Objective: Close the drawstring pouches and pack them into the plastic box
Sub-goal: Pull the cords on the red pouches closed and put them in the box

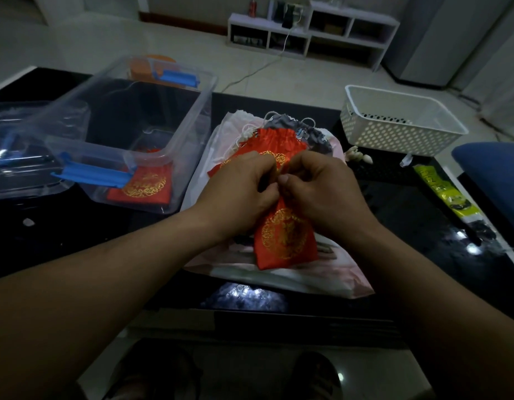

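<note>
Two bare forearms reach in from six o'clock and meet over the middle of the glossy black table. The left hand and the right hand are knuckle to knuckle, and both have their fingers curled tightly, pinching the gathered neck of a red fabric pouch with gold embroidery. The pouch body hangs toward six o'clock beneath them, its lower end on a pale pink-and-white plastic bag spread on the table. Its cords are hidden by the fingers.

Just past the hands at twelve o'clock, on the same bag, lies a heap of further red pouches with a grey cloth pouch and white cords behind them.

At ten o'clock stands the clear rectangular plastic box with blue clips. One flat red gold-patterned pouch lies in its near corner. The box's clear lid rests at nine o'clock, beside it.

At two o'clock sits a white perforated plastic basket, and a yellow-green packet lies at three o'clock.
</note>
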